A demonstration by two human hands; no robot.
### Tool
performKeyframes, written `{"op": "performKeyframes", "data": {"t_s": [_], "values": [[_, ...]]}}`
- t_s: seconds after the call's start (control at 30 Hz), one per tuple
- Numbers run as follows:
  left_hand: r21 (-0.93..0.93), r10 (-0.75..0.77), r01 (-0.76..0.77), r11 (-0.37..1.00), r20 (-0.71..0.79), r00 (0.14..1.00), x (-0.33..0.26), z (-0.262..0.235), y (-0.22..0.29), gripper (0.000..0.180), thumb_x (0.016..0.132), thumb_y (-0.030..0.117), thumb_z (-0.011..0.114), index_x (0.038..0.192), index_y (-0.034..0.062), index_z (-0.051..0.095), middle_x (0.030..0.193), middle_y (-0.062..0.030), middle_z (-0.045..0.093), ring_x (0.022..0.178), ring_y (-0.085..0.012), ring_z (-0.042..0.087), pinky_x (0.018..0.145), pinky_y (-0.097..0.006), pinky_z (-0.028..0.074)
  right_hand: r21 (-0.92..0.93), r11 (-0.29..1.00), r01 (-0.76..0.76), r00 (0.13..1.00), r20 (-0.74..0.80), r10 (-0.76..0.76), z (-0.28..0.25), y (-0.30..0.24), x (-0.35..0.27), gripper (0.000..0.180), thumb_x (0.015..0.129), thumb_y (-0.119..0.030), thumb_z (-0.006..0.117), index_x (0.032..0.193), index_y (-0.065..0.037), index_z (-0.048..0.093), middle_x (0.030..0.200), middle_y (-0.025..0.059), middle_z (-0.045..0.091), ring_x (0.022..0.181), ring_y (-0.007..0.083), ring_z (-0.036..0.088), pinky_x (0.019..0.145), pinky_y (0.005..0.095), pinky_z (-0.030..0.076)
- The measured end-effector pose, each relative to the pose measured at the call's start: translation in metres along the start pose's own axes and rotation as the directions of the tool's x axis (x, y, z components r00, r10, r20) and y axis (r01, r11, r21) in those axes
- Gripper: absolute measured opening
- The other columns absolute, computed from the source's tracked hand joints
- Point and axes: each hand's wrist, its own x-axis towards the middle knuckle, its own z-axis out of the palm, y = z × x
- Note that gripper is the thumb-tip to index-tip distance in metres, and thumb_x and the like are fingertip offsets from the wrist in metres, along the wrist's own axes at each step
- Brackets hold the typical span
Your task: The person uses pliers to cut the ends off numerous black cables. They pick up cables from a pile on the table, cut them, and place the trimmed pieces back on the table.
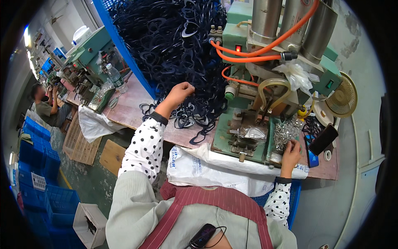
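Note:
My left hand [179, 96] reaches forward with fingers curled together at the near side of a large heap of dark navy, flat looped pieces [166, 50]. Whether a piece is between those fingertips I cannot make out. My right hand [291, 154] rests at the edge of a pile of small shiny metal parts [286, 132], its thumb and fingers pinched; what they grip is hidden. Between the hands stands a green press machine [238, 141] with a metal fixture at its front and a clear plastic piece [253, 133] on it.
Orange hoses [265, 52] loop over the machine's cylinders. A fan [342, 95] and a dark phone [323, 139] stand at the right. A plastic bottle [115, 78] and scissors [112, 101] lie left on the table. Blue crates [62, 201] and a person [49, 108] are farther left.

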Motion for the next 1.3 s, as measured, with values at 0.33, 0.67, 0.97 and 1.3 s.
{"op": "performKeyframes", "data": {"t_s": [0.33, 0.67, 0.97, 1.3], "values": [[0.900, 0.131, -0.365, 0.238, 0.342, 0.930, -0.052, 0.020, 0.002, 0.016, 0.077, 0.008, 0.061, 0.092, 0.0074, 0.064, 0.102, -0.0078, 0.058, 0.094, -0.0309, 0.061, 0.081, -0.048, 0.042, -0.028, 1.000, -0.009, 1.000, 0.026, 0.010, 0.003, 0.011, -0.002, 0.009, 0.092, -0.013, 0.063, 0.098, -0.007, 0.065, 0.085, 0.0141, 0.070, 0.076, 0.0322, 0.067, 0.068, 0.0390, 0.051], [0.645, 0.510, -0.545, 0.536, 0.268, 0.818, -0.044, 0.015, 0.052, 0.033, 0.078, -0.010, 0.054, 0.109, -0.0004, 0.055, 0.115, -0.0161, 0.057, 0.090, -0.0341, 0.067, 0.075, -0.039, 0.055, -0.022, 0.999, 0.024, 0.998, -0.059, -0.025, -0.001, 0.000, -0.001, 0.010, 0.094, -0.012, 0.059, 0.101, -0.007, 0.062, 0.085, 0.0141, 0.069, 0.074, 0.0308, 0.068, 0.065, 0.0399, 0.051], [-0.339, 0.119, -0.154, 0.928, -0.123, 0.985, -0.114, 0.061, 0.005, 0.017, 0.098, 0.015, 0.052, 0.110, 0.0042, 0.058, 0.098, -0.0071, 0.071, 0.071, -0.0060, 0.052, 0.067, -0.021, 0.042, 0.083, 0.987, 0.140, 0.990, -0.009, -0.140, -0.001, -0.003, 0.002, 0.005, 0.086, -0.008, 0.067, 0.089, -0.005, 0.067, 0.083, 0.0112, 0.068, 0.072, 0.0216, 0.067, 0.065, 0.0340, 0.051], [-0.550, -0.169, 0.223, 0.805, 0.148, 0.974, -0.200, 0.157, -0.006, 0.019, 0.099, 0.015, 0.053, 0.113, 0.0017, 0.056, 0.098, -0.0118, 0.069, 0.070, -0.0095, 0.057, 0.067, -0.023, 0.048, 0.784, 0.498, -0.369, 0.921, 0.379, 0.087, -0.030, -0.061, -0.005, 0.022, 0.083, 0.001, 0.071, 0.105, 0.000, 0.069, 0.093, 0.0047, 0.069, 0.081, 0.0102, 0.062, 0.073, 0.0213, 0.048]]}}
